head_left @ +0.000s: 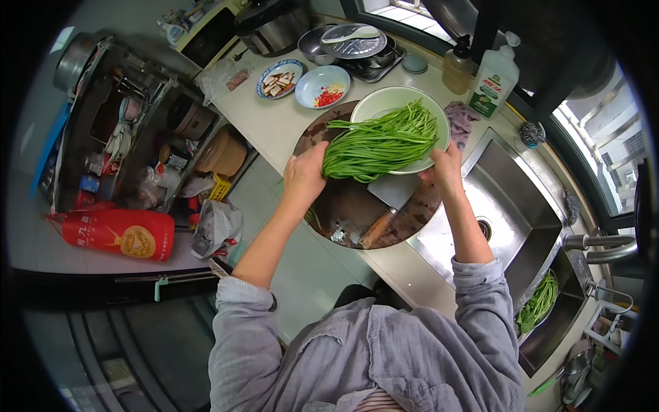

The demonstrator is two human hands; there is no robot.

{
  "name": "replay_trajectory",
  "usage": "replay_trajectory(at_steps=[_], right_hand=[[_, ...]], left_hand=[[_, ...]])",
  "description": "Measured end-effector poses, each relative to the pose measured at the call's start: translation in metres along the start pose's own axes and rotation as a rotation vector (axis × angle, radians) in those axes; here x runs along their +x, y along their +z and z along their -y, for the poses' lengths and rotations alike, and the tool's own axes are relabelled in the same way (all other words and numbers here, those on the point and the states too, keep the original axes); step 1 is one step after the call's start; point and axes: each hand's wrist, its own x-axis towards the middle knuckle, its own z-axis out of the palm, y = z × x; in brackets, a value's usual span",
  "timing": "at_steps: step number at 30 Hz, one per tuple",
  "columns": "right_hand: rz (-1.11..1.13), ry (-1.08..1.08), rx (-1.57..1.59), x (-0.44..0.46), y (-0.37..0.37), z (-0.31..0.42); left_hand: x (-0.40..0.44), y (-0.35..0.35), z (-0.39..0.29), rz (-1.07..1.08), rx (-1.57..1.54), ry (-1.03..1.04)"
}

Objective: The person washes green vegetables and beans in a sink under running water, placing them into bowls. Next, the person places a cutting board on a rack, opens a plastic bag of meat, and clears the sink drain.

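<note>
Green stems (381,141), long and thin, are piled in and over the side of a pale bowl (417,163), pretty much right above a round chopping board (329,199). The left hand (305,172) has its fingers closed around the stems' near end, outside the rim. The right hand (445,170) pinches the bowl's edge, thumb up at the rim; its fingertips are kinda tucked under, so hard to say exactly how they sit. A cleaver (378,228) lies on the board below, wooden handle towards the person. Just past the board there's a plate of sliced pieces (278,85) and a dish of chopped red and pale bits (328,96). Over to the right, more leafy greens (539,302) sit in the sink's smaller basin (549,343).
</note>
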Motion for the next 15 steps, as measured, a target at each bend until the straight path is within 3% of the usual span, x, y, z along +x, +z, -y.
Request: replay_trajectory(at_steps=[1,4,6,9,11,13,15], right_hand=[[-0.009,0.017,-0.037,0.005,0.003,-0.002],[-0.010,0.034,-0.021,0.015,0.012,-0.003],[0.035,0.027,-0.065,0.015,0.011,-0.001],[-0.181,-0.158,-0.288,-0.018,0.005,-0.017],[-0.227,-0.291,-0.829,-0.069,0.011,-0.050],[-0.171,-0.288,-1.081,-0.113,0.040,-0.068],[-0.196,-0.204,-1.166,-0.130,0.070,-0.068]], left_hand=[[0.003,0.002,0.007,-0.045,0.134,0.108],[0.011,0.009,0.020,-0.106,0.183,0.123],[0.013,0.015,0.026,-0.077,-0.009,0.069],[0.010,0.016,0.028,-0.001,-0.331,-0.080],[0.012,0.018,0.033,0.064,-0.523,-0.118],[0.010,0.023,0.043,0.136,-0.685,-0.076],[0.011,0.009,0.044,0.199,-0.657,-0.007]])
